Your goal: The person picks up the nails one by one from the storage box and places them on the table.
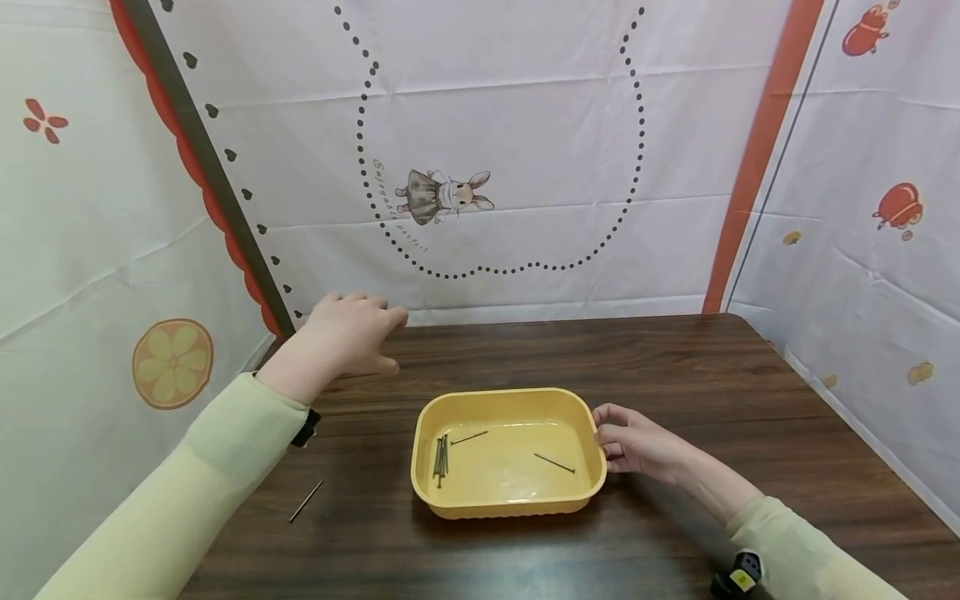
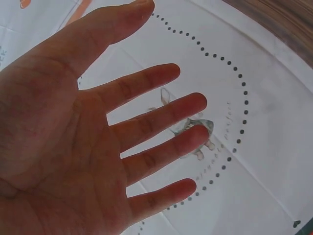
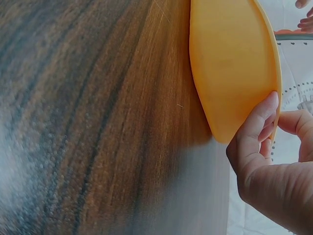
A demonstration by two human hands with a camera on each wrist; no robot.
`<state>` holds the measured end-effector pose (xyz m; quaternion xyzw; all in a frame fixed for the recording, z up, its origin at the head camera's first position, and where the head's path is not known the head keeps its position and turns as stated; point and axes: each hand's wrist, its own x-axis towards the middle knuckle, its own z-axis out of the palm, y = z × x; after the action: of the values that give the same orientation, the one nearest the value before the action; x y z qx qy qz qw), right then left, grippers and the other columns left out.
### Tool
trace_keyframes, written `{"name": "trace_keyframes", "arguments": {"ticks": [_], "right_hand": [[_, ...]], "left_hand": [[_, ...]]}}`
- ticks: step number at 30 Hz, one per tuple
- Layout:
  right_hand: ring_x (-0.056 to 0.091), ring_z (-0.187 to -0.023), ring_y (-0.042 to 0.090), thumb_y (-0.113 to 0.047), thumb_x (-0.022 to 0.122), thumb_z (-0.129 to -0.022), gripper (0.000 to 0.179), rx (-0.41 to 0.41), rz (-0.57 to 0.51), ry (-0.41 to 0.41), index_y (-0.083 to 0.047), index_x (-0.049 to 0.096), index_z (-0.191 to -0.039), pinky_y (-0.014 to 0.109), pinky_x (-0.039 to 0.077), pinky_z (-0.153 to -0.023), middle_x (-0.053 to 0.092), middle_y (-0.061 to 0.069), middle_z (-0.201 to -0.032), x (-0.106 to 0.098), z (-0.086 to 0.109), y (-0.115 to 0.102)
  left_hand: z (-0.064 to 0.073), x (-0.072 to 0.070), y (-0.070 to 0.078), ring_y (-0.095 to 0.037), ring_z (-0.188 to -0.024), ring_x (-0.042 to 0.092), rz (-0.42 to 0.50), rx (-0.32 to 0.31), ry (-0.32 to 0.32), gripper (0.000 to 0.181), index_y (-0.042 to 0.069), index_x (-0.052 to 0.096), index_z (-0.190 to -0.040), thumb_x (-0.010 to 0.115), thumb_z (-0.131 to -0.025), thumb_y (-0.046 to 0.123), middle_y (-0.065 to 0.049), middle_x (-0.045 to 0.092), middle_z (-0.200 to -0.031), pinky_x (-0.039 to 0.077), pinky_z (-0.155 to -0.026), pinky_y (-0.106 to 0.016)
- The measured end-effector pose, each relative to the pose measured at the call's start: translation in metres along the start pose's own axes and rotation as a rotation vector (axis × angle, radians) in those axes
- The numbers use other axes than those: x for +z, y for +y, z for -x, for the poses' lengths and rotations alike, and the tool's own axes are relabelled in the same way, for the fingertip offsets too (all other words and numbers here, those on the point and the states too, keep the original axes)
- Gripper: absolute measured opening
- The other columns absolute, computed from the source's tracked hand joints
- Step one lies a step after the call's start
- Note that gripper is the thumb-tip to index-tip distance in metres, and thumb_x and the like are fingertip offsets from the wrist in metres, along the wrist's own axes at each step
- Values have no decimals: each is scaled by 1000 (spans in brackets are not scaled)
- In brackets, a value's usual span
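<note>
A yellow plastic tray [image 1: 517, 502] sits on the dark wooden table. My right hand [image 1: 637, 443] pinches its right rim, thumb on one side of the wall and fingers on the other, as the right wrist view shows. My left hand [image 1: 348, 333] is raised above the table at the back left, fingers spread and holding nothing. Inside the tray, a bunch of nails [image 1: 441, 458] lies at the left end. One loose nail [image 1: 469, 437] rests near them and another nail [image 1: 555, 462] toward the right. A further nail [image 1: 306, 502] lies on the table left of the tray.
The wooden table [image 1: 637, 358] ends at a white printed cloth [image 1: 525, 192] hanging behind it. Similar cloth walls stand on the left [image 1: 82, 250] and right [image 1: 862, 275]. A dark wrist device [image 1: 738, 575] is strapped at the right sleeve.
</note>
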<state>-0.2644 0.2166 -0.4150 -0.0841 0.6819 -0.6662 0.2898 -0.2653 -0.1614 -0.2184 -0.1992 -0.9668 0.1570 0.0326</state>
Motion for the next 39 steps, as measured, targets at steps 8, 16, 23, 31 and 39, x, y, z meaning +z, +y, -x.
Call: {"name": "trace_keyframes", "arguments": {"ticks": [8,16,23,31,39], "right_hand": [[62,-73,7,-7,51,-93,25,10,8,4,-7,39,-115,22,56,-68,61,-1,-87,0,0,0],[62,-72,7,-7,51,-93,24,-3,7,7,-7,39,-114,22,56,-67,61,-1,-85,0,0,2],[63,-74,7,-7,51,-93,25,-8,6,-6,-7,39,-114,22,56,-68,61,0,-87,0,1,1],[62,-73,7,-8,52,-92,25,-4,9,9,-7,40,-115,22,56,-68,61,-1,-86,-1,1,2],[62,-74,9,-8,52,-93,26,-5,16,15,-6,40,-116,23,57,-68,61,1,-88,-2,0,2]], "left_hand": [[-8,-4,10,-34,-116,57,-9,25,-21,55,18,59,-125,77,-81,46,-6,64,-117,47,-94,-54],[-18,-7,25,-33,-116,57,4,50,-21,60,19,58,-130,77,-81,48,-5,64,-118,48,-95,-52],[-26,-9,39,-31,-114,58,-8,71,-37,63,20,56,-133,76,-81,50,-4,63,-120,48,-91,-47],[-37,-10,59,-31,-127,53,-16,96,-66,69,21,51,-140,75,-82,51,-6,60,-133,44,-105,-52],[-48,-7,78,-30,-127,53,-16,140,-61,68,22,52,-139,76,-82,51,-3,60,-133,45,-104,-51]]}}
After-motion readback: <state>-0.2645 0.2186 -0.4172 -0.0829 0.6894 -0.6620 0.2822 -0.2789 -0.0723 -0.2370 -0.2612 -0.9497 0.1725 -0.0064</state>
